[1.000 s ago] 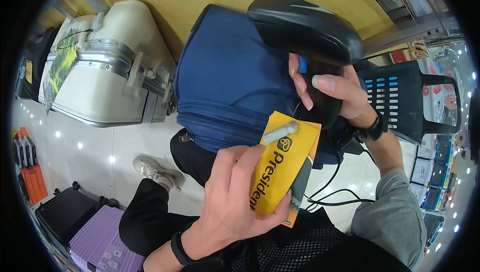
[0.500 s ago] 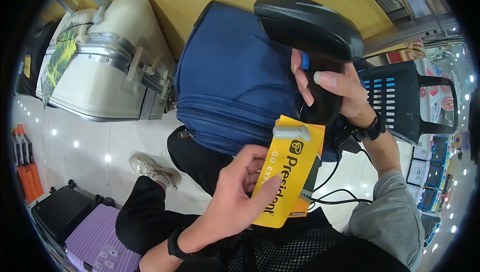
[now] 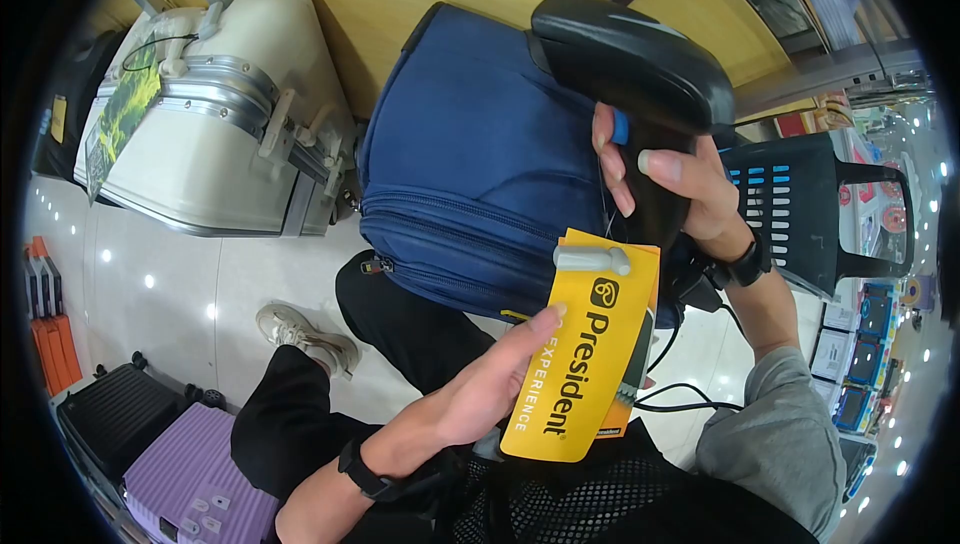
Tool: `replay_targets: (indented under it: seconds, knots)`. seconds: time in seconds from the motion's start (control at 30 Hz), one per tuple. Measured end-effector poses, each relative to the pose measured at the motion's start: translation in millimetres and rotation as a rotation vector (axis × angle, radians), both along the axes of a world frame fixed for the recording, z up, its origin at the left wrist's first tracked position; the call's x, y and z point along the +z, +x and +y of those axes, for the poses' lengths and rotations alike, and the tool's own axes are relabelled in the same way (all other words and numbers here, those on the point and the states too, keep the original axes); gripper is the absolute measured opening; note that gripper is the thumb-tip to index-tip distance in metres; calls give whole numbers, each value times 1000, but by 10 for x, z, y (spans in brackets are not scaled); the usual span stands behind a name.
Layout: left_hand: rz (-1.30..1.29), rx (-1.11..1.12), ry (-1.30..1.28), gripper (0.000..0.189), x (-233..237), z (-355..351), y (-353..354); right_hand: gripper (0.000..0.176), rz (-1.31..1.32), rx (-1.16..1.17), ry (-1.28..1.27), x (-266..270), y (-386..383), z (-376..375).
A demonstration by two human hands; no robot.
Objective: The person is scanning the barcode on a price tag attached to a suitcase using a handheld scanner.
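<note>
A black handheld scanner (image 3: pixel 640 59) is gripped by its handle in my right hand (image 3: pixel 690 179), with the thumb across the handle near a blue button. My left hand (image 3: pixel 485 379) holds the left edge of a yellow "President" tag (image 3: pixel 580 354), its thumb at the edge and the other fingers mostly hidden behind. A grey plastic piece (image 3: pixel 592 260) lies across the top of the tag, and an orange-edged card shows behind it. Beneath both hands is a navy blue fabric bag (image 3: pixel 480 124) with zippers along its side.
To the left stands a cream hard case (image 3: pixel 225 134) with a green tag. A black basket (image 3: pixel 775 204) is at the right, near shelved goods. Purple (image 3: pixel 205 474) and black (image 3: pixel 120 414) suitcases sit at lower left. Black cable loops at lower right.
My left hand has shifted from the front of the yellow tag to its left edge, uncovering more of the lettering. The scanner and my right hand have moved slightly right.
</note>
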State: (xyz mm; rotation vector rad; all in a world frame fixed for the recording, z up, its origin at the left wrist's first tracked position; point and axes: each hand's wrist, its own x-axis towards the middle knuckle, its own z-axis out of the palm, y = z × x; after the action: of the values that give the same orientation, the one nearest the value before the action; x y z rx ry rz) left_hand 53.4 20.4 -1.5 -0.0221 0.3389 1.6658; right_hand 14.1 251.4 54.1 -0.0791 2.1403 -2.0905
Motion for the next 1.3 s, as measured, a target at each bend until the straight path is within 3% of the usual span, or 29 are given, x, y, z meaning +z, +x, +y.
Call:
replay_targets:
  seconds: [0.03, 0.13, 0.23, 0.47, 0.73, 0.97, 1.07, 1.13, 1.3]
  knots:
    - [-1, 1, 0, 60, -48, 15, -3, 66, -1, 1, 0, 6, 1, -8]
    - [358, -93, -32, 56, -69, 31, -86, 66, -4, -24, -4, 7, 9, -25]
    - [483, -143, -112, 52, -47, 31, -153, 67, -5, -35, -12, -11, 10, -12]
    - [435, -147, -139, 41, -71, 107, -83, 69, -8, -11, -26, -12, -1, 5]
    - [653, -36, -184, 47, -182, 133, -11, 69, -1, -3, -21, -17, -4, 11]
    - [566, -50, -183, 37, -174, 157, -61, 71, -9, -45, -16, 3, 15, -25]
    - [528, -64, -179, 40, -143, 149, -71, 71, -11, -43, -20, 11, 15, -34]
    - [730, -55, -96, 53, -125, 137, -51, 72, -8, -40, -24, 13, 16, -35]
    - [676, -122, -14, 57, -101, 105, -14, 71, -45, -81, -21, 15, 29, -47]
